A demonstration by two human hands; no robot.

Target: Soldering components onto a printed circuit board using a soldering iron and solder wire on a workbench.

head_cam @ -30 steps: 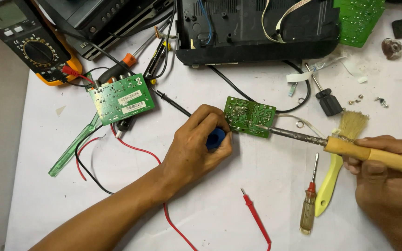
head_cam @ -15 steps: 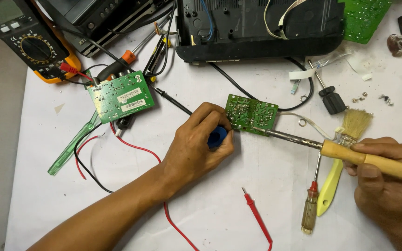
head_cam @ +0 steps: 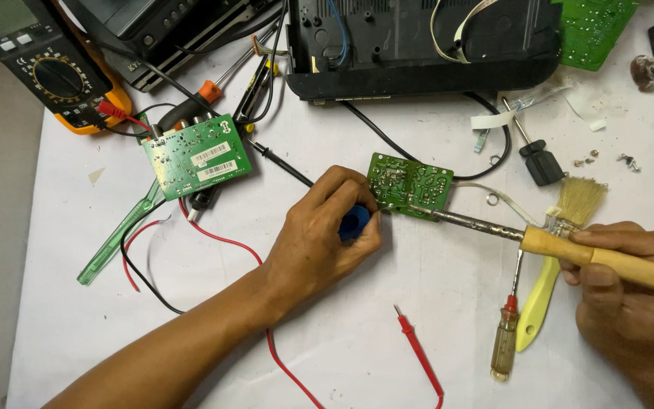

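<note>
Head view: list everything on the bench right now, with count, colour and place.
small circuit board: 1, green, centre
soldering iron: 1, wooden handle, tip on that board
blue object: 1, under left fingers
second circuit board: 1, green, upper left
multimeter: 1, black and orange, top left
red probe: 1, bottom centre
brush: 1, yellow handle, right
black casing: 1, top
screwdriver: 1, amber handle, lower right
left hand: 1, by small board
right hand: 1, gripping iron
</note>
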